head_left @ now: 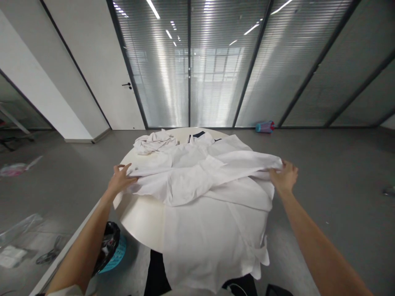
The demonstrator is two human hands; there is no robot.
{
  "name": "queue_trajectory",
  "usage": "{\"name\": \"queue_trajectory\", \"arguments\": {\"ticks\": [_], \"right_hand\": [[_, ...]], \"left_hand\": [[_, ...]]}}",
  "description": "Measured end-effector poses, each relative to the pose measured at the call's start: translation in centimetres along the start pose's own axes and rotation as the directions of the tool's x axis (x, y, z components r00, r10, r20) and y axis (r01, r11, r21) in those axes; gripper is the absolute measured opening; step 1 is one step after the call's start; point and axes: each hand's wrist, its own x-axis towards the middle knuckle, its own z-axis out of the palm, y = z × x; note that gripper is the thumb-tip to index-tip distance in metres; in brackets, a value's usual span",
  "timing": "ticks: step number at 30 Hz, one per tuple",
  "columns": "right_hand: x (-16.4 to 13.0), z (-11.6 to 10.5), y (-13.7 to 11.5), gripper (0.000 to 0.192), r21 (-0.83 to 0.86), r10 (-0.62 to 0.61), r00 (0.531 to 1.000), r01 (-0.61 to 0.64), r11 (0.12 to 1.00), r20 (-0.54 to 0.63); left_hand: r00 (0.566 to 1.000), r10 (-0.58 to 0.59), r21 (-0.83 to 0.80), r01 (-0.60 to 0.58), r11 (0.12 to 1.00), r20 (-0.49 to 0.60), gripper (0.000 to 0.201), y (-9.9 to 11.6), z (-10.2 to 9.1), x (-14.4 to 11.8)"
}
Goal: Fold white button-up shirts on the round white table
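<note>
Stretching between both hands' fingers: white shirt.

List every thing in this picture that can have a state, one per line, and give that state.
white shirt: spread over the table, partly folded, hem hanging off the near edge
left hand: gripping the shirt's left edge
right hand: gripping the shirt's right edge
crumpled white garment: bunched at the table's far side
round table: mostly covered
door: shut
</note>
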Motion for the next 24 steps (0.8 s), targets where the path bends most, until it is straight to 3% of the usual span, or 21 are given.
{"name": "queue_trajectory", "arguments": {"ticks": [2,4,6,8,10,11,12,14,16,17,18,20,21,22,24], "right_hand": [[-1.4,-0.3,-2.0,0.042,-0.170,-0.198,0.979,0.188,0.967,-0.048],[-2.6,-0.1,-4.9,0.036,-0.131,-0.420,0.905,0.426,0.895,0.074],[-3.7,0.9,-7.8,0.032,0.034,-0.605,0.744,0.623,0.781,0.284],[-4.5,2.3,-10.2,0.037,0.124,-0.643,0.598,0.679,0.724,0.479],[-5.1,3.4,-12.1,0.040,0.104,-0.591,0.532,0.684,0.722,0.607],[-5.3,3.7,-12.9,0.036,0.085,-0.572,0.523,0.687,0.722,0.632],[-5.6,3.7,-13.5,0.030,0.070,-0.573,0.524,0.697,0.714,0.631],[-6.6,2.7,-14.6,0.018,0.052,-0.633,0.548,0.732,0.679,0.547],[-8.3,0.9,-15.4,0.012,0.054,-0.728,0.545,0.785,0.618,0.417],[-9.4,-0.2,-15.7,0.011,0.063,-0.771,0.526,0.810,0.583,0.359],[-10.7,-1.4,-15.9,0.010,0.077,-0.807,0.498,0.835,0.545,0.318],[-13.2,-3.7,-16.3,0.010,0.141,-0.863,0.407,0.875,0.462,0.299],[-14.3,-4.7,-16.4,0.010,0.226,-0.894,0.308,0.893,0.390,0.327],[-15.2,-5.7,-16.6,0.012,0.349,-0.915,0.173,0.886,0.306,0.364],[-15.9,-7.3,-17.2,0.013,0.637,-0.914,-0.113,0.750,0.178,0.389]], "left_hand": [[0.983,0.143,-0.003,-0.144,0.990,-0.118,0.071,2.0,-0.6,-0.7],[0.916,0.333,-0.058,-0.354,0.934,-0.224,0.056,5.1,-0.9,-1.8],[0.858,0.459,-0.175,-0.501,0.848,-0.232,0.037,8.8,-0.7,-3.2],[0.858,0.503,-0.305,-0.509,0.805,-0.104,0.025,12.5,0.0,-4.8],[0.844,0.514,-0.408,-0.419,0.811,0.155,0.026,15.5,1.1,-6.6],[0.809,0.507,-0.458,-0.345,0.819,0.298,0.032,16.7,1.6,-7.5],[0.754,0.499,-0.517,-0.250,0.819,0.426,0.040,17.6,2.1,-8.4],[0.592,0.528,-0.662,0.013,0.749,0.609,0.047,18.8,2.9,-10.4],[0.434,0.623,-0.757,0.311,0.575,0.651,0.056,19.5,3.3,-12.3],[0.398,0.666,-0.770,0.430,0.472,0.631,0.066,19.8,3.3,-13.1],[0.399,0.693,-0.772,0.515,0.373,0.601,0.075,20.2,3.2,-14.0],[0.480,0.683,-0.775,0.598,0.205,0.551,0.079,21.2,2.9,-15.6],[0.537,0.643,-0.776,0.614,0.145,0.546,0.073,21.7,2.8,-16.4],[0.592,0.581,-0.772,0.627,0.102,0.558,0.063,22.3,2.7,-17.2],[0.688,0.416,-0.773,0.631,0.063,0.595,0.049,23.2,3.1,-18.9]]}}
